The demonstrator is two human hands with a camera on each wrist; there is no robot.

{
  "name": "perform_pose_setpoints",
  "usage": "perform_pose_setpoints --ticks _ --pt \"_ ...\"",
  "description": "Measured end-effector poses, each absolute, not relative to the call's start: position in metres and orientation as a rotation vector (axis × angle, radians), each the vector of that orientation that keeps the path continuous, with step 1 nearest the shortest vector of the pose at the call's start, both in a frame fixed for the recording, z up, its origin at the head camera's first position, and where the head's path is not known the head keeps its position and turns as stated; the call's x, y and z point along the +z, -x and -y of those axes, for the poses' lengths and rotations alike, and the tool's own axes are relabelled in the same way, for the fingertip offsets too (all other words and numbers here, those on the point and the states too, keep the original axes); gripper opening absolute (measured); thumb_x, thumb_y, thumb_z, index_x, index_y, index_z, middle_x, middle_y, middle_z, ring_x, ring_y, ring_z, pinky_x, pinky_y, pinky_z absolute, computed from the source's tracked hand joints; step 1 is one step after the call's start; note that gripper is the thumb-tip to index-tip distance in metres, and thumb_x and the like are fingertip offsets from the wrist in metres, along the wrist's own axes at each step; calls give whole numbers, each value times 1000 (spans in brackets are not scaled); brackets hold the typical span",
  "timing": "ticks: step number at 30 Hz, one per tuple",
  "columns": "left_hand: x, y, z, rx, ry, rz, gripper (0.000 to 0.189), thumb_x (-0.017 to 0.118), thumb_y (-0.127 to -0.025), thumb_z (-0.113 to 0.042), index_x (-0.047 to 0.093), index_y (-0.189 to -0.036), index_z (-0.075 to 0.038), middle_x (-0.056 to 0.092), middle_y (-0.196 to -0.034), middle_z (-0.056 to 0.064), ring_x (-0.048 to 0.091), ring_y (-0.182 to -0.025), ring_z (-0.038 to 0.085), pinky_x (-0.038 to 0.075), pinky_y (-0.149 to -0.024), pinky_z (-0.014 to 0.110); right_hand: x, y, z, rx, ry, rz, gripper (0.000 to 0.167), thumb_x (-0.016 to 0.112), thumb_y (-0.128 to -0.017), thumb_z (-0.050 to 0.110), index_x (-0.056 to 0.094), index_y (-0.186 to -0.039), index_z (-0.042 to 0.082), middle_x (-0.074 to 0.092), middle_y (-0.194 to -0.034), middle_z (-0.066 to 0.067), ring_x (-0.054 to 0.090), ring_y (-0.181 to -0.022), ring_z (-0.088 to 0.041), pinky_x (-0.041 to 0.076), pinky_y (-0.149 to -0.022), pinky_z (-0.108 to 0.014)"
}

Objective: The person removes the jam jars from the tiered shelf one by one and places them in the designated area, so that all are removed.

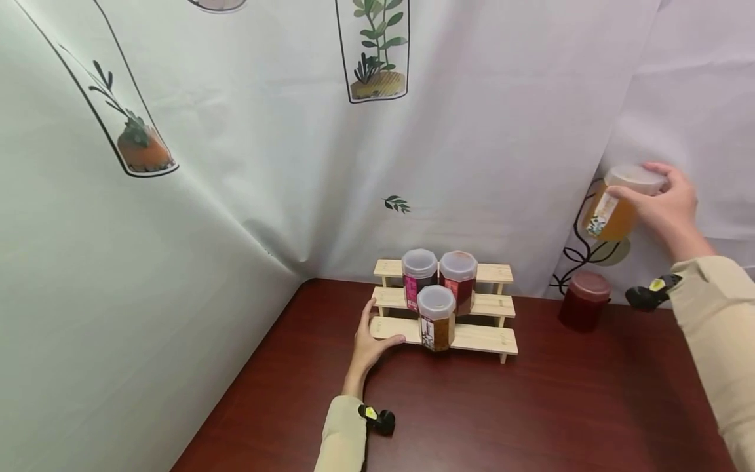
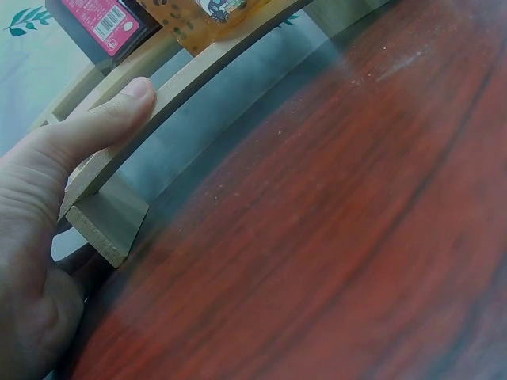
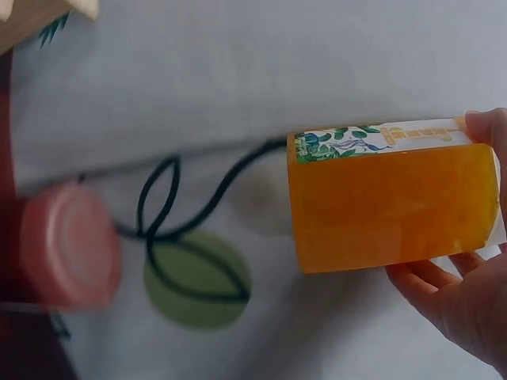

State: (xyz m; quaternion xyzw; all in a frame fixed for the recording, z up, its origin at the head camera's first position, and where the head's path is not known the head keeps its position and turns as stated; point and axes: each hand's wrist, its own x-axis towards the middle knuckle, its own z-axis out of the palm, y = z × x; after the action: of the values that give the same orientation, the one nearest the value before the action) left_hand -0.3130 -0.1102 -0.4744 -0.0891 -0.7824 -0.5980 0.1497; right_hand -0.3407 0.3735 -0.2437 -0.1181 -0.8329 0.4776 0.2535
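Amber jar (image 1: 619, 217) aloft, rack (image 1: 483, 337) gripped

Hands well apart. Right hand (image 1: 669, 203) clamped round amber jar, in the air, rack's 2 o'clock. Left hand (image 1: 368, 342) clamped on rack's 9 o'clock end. 3 lidded jars (image 1: 436, 319) on rack. Red jar (image 1: 585, 303) on table (image 1: 460, 413), rack's 3 o'clock. Printed cloth (image 1: 501, 131) behind, 12 o'clock.
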Motion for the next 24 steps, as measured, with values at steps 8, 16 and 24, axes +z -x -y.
perform_pose_setpoints --ticks 8,16,24 --pt "-472 314 109 -1702 276 2255 101 89 -65 -6 35 -150 -7 57 -127 30 56 -109 34 42 -95 39 -280 325 -404 1224 489 2233 76 73 -81 48 37 -148 34 40 -108 30 35 -90 15 31 -83 -7" --pt "-473 314 111 -1698 272 2247 100 89 -65 -5 35 -150 -6 55 -131 30 54 -117 36 42 -98 44 -313 319 -414 1212 652 2165 78 73 -81 42 36 -149 32 41 -134 17 35 -102 12 31 -87 -11" --pt "-474 311 110 -1703 271 2242 101 89 -65 -6 34 -150 -7 56 -129 29 54 -116 36 41 -98 45 -350 316 -415 1310 759 2068 77 76 -79 33 40 -147 32 41 -135 19 38 -112 7 31 -99 -14"
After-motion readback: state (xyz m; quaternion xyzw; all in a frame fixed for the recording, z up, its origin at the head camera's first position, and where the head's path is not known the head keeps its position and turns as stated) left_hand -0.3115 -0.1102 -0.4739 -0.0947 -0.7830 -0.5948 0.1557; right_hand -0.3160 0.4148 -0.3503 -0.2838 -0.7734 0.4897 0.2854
